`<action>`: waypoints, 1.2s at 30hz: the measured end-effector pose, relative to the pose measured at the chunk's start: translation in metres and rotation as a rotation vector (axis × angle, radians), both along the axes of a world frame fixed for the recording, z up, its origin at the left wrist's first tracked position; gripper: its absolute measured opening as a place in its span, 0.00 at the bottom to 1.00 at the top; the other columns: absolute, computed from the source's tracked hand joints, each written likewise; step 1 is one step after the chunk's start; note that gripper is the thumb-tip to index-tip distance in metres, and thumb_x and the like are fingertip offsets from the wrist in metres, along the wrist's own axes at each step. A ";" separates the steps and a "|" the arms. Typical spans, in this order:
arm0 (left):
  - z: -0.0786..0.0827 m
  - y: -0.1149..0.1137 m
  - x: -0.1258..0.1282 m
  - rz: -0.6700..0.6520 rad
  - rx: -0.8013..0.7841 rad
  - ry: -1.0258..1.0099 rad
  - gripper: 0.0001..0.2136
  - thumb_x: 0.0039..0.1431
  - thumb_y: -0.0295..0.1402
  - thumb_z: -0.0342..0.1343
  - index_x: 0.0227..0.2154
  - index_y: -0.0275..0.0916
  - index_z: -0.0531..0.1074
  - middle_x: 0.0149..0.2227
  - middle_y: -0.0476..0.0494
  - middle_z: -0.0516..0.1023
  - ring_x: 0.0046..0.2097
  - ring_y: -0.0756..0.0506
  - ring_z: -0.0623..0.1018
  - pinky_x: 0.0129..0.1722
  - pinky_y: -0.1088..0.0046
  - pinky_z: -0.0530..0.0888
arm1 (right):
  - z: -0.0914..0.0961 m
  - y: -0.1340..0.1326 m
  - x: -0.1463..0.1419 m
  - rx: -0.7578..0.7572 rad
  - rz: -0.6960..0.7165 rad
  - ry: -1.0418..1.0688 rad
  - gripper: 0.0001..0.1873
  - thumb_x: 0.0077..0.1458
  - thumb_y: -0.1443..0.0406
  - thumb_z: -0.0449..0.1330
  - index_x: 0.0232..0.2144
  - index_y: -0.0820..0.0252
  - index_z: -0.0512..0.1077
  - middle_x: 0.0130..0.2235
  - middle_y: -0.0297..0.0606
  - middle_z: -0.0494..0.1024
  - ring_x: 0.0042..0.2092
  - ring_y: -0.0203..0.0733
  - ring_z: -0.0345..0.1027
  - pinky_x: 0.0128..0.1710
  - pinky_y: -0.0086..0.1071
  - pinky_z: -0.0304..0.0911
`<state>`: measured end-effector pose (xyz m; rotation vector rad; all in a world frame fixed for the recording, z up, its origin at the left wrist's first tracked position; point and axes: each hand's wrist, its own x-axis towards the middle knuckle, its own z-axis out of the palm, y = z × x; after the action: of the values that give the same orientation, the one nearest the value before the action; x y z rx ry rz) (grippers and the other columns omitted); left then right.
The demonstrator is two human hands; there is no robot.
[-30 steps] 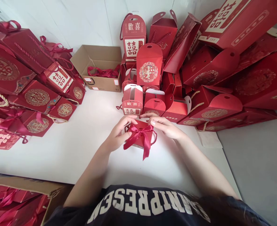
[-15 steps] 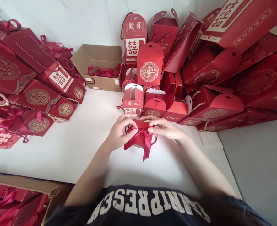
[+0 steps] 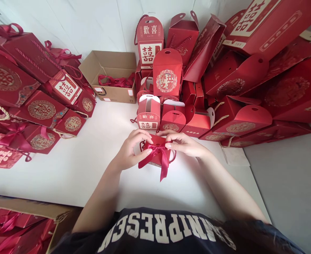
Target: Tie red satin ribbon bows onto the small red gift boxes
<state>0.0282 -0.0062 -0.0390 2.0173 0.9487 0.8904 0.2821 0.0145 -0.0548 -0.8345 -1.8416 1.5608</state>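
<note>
A small red gift box [image 3: 155, 140] stands on the white table with a dark-red satin ribbon bow [image 3: 159, 150] tied at its front and two tails hanging down. Cord handles show at its sides. At the left of the bow, my left hand [image 3: 131, 150] has thumb and forefinger around the left loop, their tips slightly apart. My right hand [image 3: 186, 144] pinches the right loop between thumb and fingers. The hands partly cover the box's upper corners and the loops.
Behind the hands, several open red boxes [image 3: 148, 112] are stacked against the wall. A cardboard box [image 3: 115, 94] of ribbons stands back left. Finished-looking boxes with bows [image 3: 40, 109] pile up at the left. Another carton [image 3: 25, 208] with ribboned boxes is at lower left.
My left thumb has shifted slightly down and left, widening its gap from the forefinger. The right hand and the bow are nearly unchanged.
</note>
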 end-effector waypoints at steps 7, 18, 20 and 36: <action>-0.002 -0.001 0.004 0.076 -0.027 0.021 0.05 0.60 0.32 0.58 0.29 0.40 0.70 0.49 0.42 0.69 0.54 0.42 0.71 0.58 0.60 0.67 | 0.002 -0.001 0.000 0.008 0.007 -0.010 0.15 0.62 0.56 0.59 0.27 0.60 0.71 0.58 0.43 0.69 0.60 0.47 0.63 0.59 0.43 0.56; -0.001 0.006 0.011 -0.002 -0.037 0.092 0.07 0.62 0.36 0.55 0.30 0.41 0.70 0.59 0.42 0.67 0.61 0.39 0.66 0.61 0.56 0.64 | 0.001 -0.001 -0.001 0.019 -0.001 -0.041 0.17 0.61 0.54 0.59 0.27 0.59 0.73 0.58 0.43 0.69 0.59 0.49 0.63 0.59 0.43 0.57; -0.002 0.006 0.012 -0.001 -0.002 0.126 0.07 0.60 0.37 0.57 0.28 0.41 0.70 0.60 0.43 0.67 0.63 0.39 0.63 0.64 0.55 0.61 | 0.001 -0.001 -0.001 0.024 -0.002 -0.047 0.16 0.61 0.54 0.59 0.27 0.59 0.72 0.57 0.42 0.70 0.58 0.48 0.64 0.59 0.43 0.56; -0.014 0.014 0.008 -0.087 -0.302 -0.120 0.17 0.64 0.40 0.54 0.21 0.38 0.72 0.62 0.42 0.67 0.61 0.37 0.69 0.61 0.56 0.67 | -0.002 0.000 -0.001 0.002 0.022 -0.009 0.17 0.62 0.54 0.58 0.28 0.58 0.76 0.58 0.41 0.70 0.61 0.48 0.62 0.59 0.42 0.58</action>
<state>0.0361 0.0075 -0.0533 1.7153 0.8656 0.7622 0.2813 0.0144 -0.0570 -0.8249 -1.8640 1.5708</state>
